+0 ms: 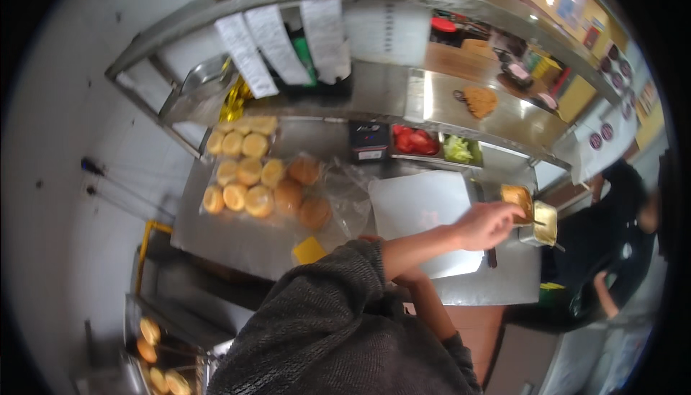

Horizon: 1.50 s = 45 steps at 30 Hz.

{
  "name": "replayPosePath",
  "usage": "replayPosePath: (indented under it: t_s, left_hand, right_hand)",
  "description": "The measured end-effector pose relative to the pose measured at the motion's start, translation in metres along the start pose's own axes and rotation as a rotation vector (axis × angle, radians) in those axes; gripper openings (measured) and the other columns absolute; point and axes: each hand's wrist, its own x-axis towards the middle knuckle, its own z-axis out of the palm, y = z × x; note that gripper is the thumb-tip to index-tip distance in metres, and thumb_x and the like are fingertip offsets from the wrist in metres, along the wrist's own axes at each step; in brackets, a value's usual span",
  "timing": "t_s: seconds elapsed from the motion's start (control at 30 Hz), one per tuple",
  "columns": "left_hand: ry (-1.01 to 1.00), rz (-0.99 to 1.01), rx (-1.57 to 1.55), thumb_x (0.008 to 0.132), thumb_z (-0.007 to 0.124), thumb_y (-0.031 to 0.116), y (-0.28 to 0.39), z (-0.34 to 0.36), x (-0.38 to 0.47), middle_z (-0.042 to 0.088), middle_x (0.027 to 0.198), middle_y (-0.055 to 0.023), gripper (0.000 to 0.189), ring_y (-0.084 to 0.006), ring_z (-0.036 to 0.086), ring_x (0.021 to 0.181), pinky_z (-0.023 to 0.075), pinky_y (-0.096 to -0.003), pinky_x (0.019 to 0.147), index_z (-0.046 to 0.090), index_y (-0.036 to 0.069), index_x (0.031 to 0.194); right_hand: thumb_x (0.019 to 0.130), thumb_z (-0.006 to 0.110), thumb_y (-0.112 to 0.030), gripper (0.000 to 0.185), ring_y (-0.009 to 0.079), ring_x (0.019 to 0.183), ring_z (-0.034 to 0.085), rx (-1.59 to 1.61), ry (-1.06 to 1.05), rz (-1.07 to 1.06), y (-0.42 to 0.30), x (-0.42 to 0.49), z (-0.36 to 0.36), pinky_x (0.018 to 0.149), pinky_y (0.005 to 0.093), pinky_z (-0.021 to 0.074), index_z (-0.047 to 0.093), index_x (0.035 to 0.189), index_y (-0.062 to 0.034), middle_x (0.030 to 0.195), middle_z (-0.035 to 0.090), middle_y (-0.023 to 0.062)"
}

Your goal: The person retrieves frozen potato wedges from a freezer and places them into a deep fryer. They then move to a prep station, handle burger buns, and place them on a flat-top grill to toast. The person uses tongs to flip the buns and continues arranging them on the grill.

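Observation:
My left hand is stretched across to the right. Its fingertips are over the near edge of a metal container of orange-brown sauce; whether they hold a utensil there is unclear. Beside it stands a metal container of pale yellow sauce with a thin handle sticking out. Under my left forearm lie sheets of white paper. My right hand crosses beneath the left forearm and is mostly hidden, so its grip does not show. A yellow square slice, probably cheese, shows beside my left sleeve.
Bagged burger buns cover the counter's left side. Sliced tomatoes and lettuce sit in metal trays below a steel shelf. A dark handle lies by the paper. Another person stands at the right.

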Motion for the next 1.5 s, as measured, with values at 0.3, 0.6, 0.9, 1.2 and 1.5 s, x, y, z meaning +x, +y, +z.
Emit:
replayPosePath:
  t_s: [0.3, 0.6, 0.9, 1.2, 1.5]
  left_hand:
    - [-0.055, -0.149, -0.018, 0.091, 0.066, 0.004, -0.044, 0.016, -0.004, 0.068, 0.089, -0.0039, 0.042, -0.0171, 0.072, 0.078, 0.0603, -0.0331, 0.073, 0.06, 0.015, 0.131]
    - [-0.042, -0.122, 0.135, 0.097, 0.063, 0.003, -0.112, 0.043, 0.022, 0.07, 0.08, -0.0084, 0.034, -0.0174, 0.071, 0.074, 0.0584, -0.0326, 0.072, 0.066, 0.014, 0.129]
    - [-0.077, -0.203, 0.072, 0.091, 0.063, 0.002, -0.139, 0.058, 0.022, 0.07, 0.077, -0.006, 0.035, -0.0187, 0.065, 0.064, 0.0541, -0.0337, 0.066, 0.067, 0.01, 0.125]
    - [-0.38, -0.035, 0.341, 0.096, 0.069, 0.016, -0.082, -0.055, -0.002, 0.074, 0.089, -0.0134, 0.012, -0.0346, 0.071, 0.078, 0.0541, -0.0413, 0.068, 0.071, 0.007, 0.103]
    - [-0.467, -1.101, 0.93, 0.09, 0.072, 0.038, -0.177, -0.257, -0.2, 0.072, 0.104, -0.0192, 0.035, -0.0421, 0.069, 0.1, 0.0526, -0.0494, 0.09, 0.068, 0.007, 0.105]
  right_hand:
    - [0.101, 0.069, -0.019, 0.065, 0.0196, 0.136, 0.054, -0.002, 0.009, 0.057, -0.026, -0.007, 0.01, 0.115, 0.0349, 0.0439, 0.04, 0.157, -0.0005, 0.151, 0.054, 0.0126]
    - [0.102, 0.067, -0.024, 0.061, 0.0213, 0.134, 0.055, 0.216, -0.072, 0.039, 0.022, 0.02, 0.046, 0.113, 0.0363, 0.0445, 0.044, 0.153, 0.0003, 0.148, 0.057, 0.0129]
    - [0.103, 0.066, -0.028, 0.058, 0.023, 0.132, 0.057, 0.112, -0.164, 0.129, 0.045, 0.06, 0.057, 0.112, 0.0377, 0.0452, 0.049, 0.15, 0.0011, 0.144, 0.06, 0.0131]
    - [0.104, 0.064, -0.032, 0.056, 0.0247, 0.13, 0.058, -0.11, -0.117, 0.22, 0.034, 0.03, 0.029, 0.111, 0.0391, 0.0458, 0.053, 0.146, 0.0019, 0.141, 0.063, 0.0134]
    - [0.093, 0.063, -0.022, 0.03, 0.0343, 0.121, 0.059, -1.274, 1.513, 0.387, 0.022, -0.164, -0.146, 0.099, 0.0474, 0.0471, 0.068, 0.118, -0.007, 0.12, 0.067, 0.0159]
